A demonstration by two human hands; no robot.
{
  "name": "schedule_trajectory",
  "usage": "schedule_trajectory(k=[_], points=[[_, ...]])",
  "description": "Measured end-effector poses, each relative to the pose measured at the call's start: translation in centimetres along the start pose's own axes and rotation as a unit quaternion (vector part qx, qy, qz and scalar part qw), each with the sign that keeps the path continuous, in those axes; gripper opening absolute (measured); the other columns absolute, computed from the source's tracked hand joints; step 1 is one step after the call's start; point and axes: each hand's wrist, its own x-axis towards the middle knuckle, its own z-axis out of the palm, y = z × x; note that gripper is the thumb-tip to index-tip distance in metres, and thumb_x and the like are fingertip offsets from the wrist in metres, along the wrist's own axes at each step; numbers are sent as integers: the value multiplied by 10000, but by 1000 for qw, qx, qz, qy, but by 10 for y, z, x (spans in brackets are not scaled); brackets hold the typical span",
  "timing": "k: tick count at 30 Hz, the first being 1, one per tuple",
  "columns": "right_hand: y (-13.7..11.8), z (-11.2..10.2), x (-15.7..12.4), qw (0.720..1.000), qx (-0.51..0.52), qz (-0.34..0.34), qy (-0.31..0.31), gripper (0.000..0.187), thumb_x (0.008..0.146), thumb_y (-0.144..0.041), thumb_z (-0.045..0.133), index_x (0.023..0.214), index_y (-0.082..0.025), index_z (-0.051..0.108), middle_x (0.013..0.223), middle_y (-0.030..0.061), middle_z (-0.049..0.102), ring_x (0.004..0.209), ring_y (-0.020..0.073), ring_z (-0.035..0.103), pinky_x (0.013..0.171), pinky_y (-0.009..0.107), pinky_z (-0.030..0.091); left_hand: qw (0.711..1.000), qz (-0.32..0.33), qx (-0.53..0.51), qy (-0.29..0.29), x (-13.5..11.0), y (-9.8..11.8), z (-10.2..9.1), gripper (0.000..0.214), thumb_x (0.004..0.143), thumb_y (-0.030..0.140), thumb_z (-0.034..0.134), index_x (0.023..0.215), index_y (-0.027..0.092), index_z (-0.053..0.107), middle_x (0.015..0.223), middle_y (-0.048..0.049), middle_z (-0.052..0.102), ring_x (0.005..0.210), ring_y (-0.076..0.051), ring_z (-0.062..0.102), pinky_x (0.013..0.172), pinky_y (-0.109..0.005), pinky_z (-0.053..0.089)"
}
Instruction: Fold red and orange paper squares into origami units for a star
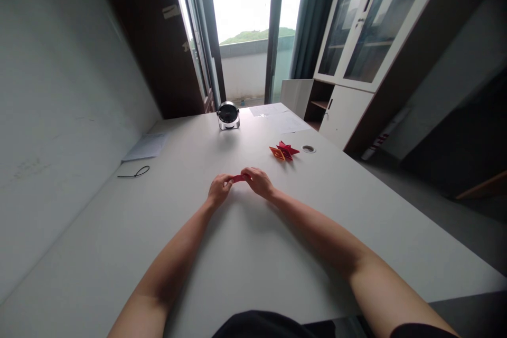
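Between my two hands stretches a narrow red strip, which looks like folded paper (238, 178). My left hand (220, 189) is closed on its left end, thumb and fingers pinched together. On the other end, my right hand (256, 180) is closed too, its fingers curled over the strip and hiding part of it. Both hands are over the middle of the white table (190, 253). A little beyond my right hand lies a small group of pointed, folded paper pieces (285, 151), red and orange-yellow.
A round black device on a silver stand (228, 115) is near the far edge. Papers (146, 147) and a black cable tie (137, 173) lie at left, by the wall. More sheets (277, 116) rest at far right, near a round cable hole (308, 149). A white cabinet (350, 111) stands beyond.
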Motion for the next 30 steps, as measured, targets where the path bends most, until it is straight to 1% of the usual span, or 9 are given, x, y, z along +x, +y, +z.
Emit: schedule_trajectory(k=[4, 8, 13, 16, 20, 23, 26, 30], points=[[-1, -1, 0, 1000, -9, 3, -11, 154, 974, -213, 493, 1006, -218, 644, 916, 30, 689, 846, 165, 596, 815, 266, 418, 1000, -11, 17, -5, -2, 0, -2, 263, 947, 272, 499, 1076, 248, 727, 1046, -39, 734, 975, -204, 638, 871, -315, 491], [-3, 0, -1, 999, -27, 2, -32, 129, 946, -230, 558, 1034, -219, 651, 941, 37, 697, 853, 171, 599, 811, 269, 425, 999, 13, 37, 0, -2, 0, -5, 267, 959, 271, 485, 1061, 255, 732, 1042, -40, 738, 987, -208, 641, 883, -324, 491], [-3, 3, -2, 996, -64, 4, -62, 108, 956, -242, 567, 941, -215, 671, 878, 34, 687, 841, 168, 591, 746, 255, 415, 998, 30, 45, 10, -3, -1, -4, 260, 958, 257, 484, 1042, 262, 730, 1018, -35, 739, 972, -199, 644, 880, -320, 490], [-2, 3, -2, 995, -73, -14, -66, 144, 982, -261, 538, 932, -207, 663, 874, 39, 682, 865, 170, 578, 749, 256, 409, 998, 32, 52, 3, -4, -3, -4, 224, 933, 245, 523, 1014, 265, 731, 990, -24, 741, 948, -190, 645, 865, -305, 489], [-4, 0, -2, 994, -77, -48, -68, 173, 1006, -267, 492, 965, -207, 649, 912, 45, 682, 905, 174, 561, 787, 263, 405, 996, 33, 80, -17, -4, -6, -4, 162, 889, 238, 596, 974, 273, 730, 888, -4, 739, 865, -182, 642, 809, -283, 480], [-6, -2, -2, 990, -101, -48, -84, 155, 993, -281, 517, 949, -206, 646, 912, 51, 679, 903, 179, 555, 778, 267, 398, 994, 47, 102, -14, -4, -5, -4, 145, 913, 277, 592, 953, 275, 731, 880, -7, 740, 850, -181, 630, 787, -278, 466], [-7, -1, -2, 985, -137, -35, -102, 132, 968, -283, 559, 902, -208, 645, 894, 48, 685, 870, 184, 557, 750, 273, 388, 992, 62, 114, -10, -3, 1, -5, 198, 952, 346, 547, 939, 276, 731, 904, -18, 743, 860, -183, 623, 804, -284, 453], [-7, -2, -1, 981, -159, -30, -105, 151, 973, -286, 551, 884, -212, 649, 896, 52, 697, 857, 190, 566, 735, 280, 382, 991, 53, 121, -9, -3, 9, -6, 244, 967, 398, 514, 955, 284, 730, 909, -30, 737, 887, -196, 621, 816, -295, 445]])
